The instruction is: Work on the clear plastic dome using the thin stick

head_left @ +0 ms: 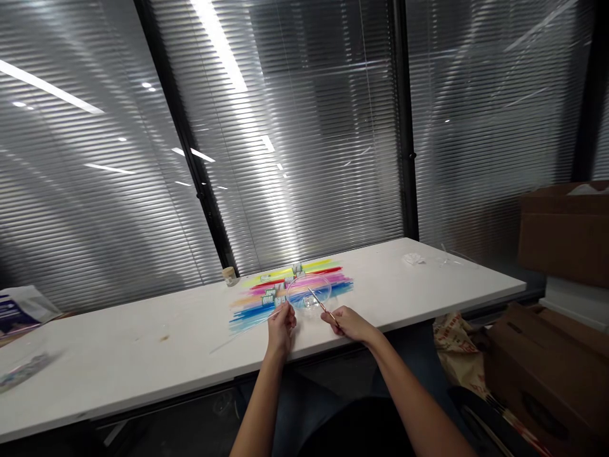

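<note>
My left hand (pixel 282 324) is closed in a pinch near the table's front edge. A thin pale strand (pixel 242 331) runs from its fingers down to the left. My right hand (pixel 351 324) grips a pair of slim scissors (pixel 323 306), whose blades point up and left over a clear round bowl (pixel 288 287). Small pale bits seem to lie in the bowl. Behind and around it are spread bundles of coloured strips (pixel 252 311), in yellow, red, pink, orange and blue. Several of them carry small printed paper labels (pixel 269 297).
The white table (pixel 190 362) reaches far left and right. A small jar (pixel 229 276) stands at its back edge, crumpled white tissue (pixel 413 259) at right. A clear packet (pixel 23 371) lies far left. Cardboard boxes (pixel 566 235) and a paper bag (pixel 457 349) are on my right.
</note>
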The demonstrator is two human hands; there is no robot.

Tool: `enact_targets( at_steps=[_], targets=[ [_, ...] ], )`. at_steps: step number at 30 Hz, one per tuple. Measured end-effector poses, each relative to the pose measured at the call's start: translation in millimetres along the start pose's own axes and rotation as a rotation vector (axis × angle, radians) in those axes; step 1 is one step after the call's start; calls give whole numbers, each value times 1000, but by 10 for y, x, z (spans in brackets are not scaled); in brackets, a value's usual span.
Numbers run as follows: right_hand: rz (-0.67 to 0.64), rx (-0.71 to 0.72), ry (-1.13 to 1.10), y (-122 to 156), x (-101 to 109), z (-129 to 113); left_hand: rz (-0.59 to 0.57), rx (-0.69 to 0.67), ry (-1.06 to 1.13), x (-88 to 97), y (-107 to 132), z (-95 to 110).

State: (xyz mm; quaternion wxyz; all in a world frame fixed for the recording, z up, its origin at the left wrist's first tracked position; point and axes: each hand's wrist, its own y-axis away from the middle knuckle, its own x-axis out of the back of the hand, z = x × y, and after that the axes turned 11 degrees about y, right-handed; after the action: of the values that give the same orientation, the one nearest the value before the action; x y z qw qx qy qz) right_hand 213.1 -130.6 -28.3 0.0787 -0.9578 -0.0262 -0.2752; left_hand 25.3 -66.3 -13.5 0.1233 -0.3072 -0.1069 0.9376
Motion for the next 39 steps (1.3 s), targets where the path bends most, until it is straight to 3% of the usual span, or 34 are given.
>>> enact_targets(
  at_steps=[10, 17, 29, 34, 39],
  targets=[
    [3, -17, -56, 6, 3, -2, 129, -86, 71, 29, -30, -3],
    [56, -11, -65, -15, -17, 23, 133, -84, 106, 29, -31, -10],
    [10, -12, -7, 10, -1, 11, 86, -46, 129, 39, -27, -8],
    [75, -2, -76, -7, -21, 26, 98, -58, 137, 13, -17, 4],
    [19, -14, -21, -3, -5, 17, 100, -57, 161, 21, -23, 8]
  ],
)
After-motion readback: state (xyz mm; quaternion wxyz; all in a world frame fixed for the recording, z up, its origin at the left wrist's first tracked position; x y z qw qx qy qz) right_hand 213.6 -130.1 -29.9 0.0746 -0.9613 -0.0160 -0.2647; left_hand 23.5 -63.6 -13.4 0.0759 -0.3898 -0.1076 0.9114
